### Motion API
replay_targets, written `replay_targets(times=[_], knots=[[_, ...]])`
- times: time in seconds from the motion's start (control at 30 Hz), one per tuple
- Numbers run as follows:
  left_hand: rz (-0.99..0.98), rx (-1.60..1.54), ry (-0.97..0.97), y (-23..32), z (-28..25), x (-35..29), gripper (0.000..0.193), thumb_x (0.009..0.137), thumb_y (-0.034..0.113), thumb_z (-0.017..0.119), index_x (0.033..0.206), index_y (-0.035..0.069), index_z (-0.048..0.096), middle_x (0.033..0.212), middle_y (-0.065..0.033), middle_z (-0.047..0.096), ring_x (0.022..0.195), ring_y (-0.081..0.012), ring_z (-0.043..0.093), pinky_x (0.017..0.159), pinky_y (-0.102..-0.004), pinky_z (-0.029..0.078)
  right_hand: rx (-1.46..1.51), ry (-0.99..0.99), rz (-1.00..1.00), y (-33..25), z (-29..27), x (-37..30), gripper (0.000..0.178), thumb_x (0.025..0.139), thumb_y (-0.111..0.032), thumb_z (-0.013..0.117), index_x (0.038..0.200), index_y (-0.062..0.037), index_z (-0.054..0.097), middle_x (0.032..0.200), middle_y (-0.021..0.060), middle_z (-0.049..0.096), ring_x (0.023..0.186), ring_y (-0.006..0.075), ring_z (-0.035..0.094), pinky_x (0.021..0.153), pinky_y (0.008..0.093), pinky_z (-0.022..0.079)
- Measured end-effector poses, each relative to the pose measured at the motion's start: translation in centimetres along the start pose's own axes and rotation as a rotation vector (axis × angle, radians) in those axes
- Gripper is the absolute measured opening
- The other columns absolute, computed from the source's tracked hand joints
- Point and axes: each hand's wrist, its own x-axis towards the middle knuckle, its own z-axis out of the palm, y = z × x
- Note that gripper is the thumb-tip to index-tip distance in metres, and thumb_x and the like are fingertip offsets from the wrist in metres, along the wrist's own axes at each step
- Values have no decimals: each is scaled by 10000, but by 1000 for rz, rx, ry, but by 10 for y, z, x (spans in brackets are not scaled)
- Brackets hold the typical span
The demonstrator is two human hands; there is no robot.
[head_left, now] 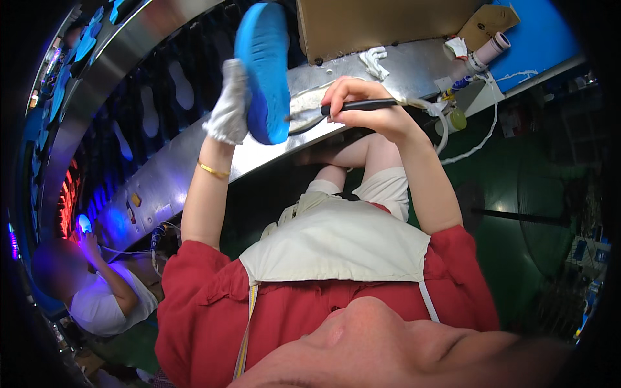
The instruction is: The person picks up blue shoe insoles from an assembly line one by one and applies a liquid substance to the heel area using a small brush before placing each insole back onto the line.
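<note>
In a white knit glove, my left hand (229, 107) grips a bright blue shoe sole (268, 71) by its left edge. The sole stands nearly upright above the metal bench, with its darker blue end lowest. Some of the gloved fingers are hidden behind it. My bare right hand (372, 107) is closed around a slim brush (352, 106) with a black handle. The brush points left, its tip beside the sole's lower right edge; whether they touch I cannot tell. A pale tube runs from the handle's rear end.
A metal bench (155, 194) runs below my hands. On it are a cardboard box (375, 26) and a crumpled white cloth (373, 61). A white hose (475, 152) loops at the right. Soles hang or lie in the dark bay beyond; a co-worker (107, 301) sits at left.
</note>
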Motion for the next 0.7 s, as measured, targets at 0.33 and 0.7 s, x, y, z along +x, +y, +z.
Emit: replay_targets(times=[0.33,0.7], knots=[[94,-358,49,-60,-9,-37,572,914,407,507,1289,-24,472,1228,-229,560,1117,-352,565,1004,-531,419,128,338,-9,23,30,-11,176,811,10,671,966,-6,591,920,56,625,875,129,621,812,251,495],[176,-234,121,-118,11,-19,674,874,607,494,1269,61,469,1174,-130,568,1046,-261,583,920,-407,510,-125,322,-164,28,51,-15,170,789,-52,686,927,-11,595,845,34,634,759,81,614,715,226,502]])
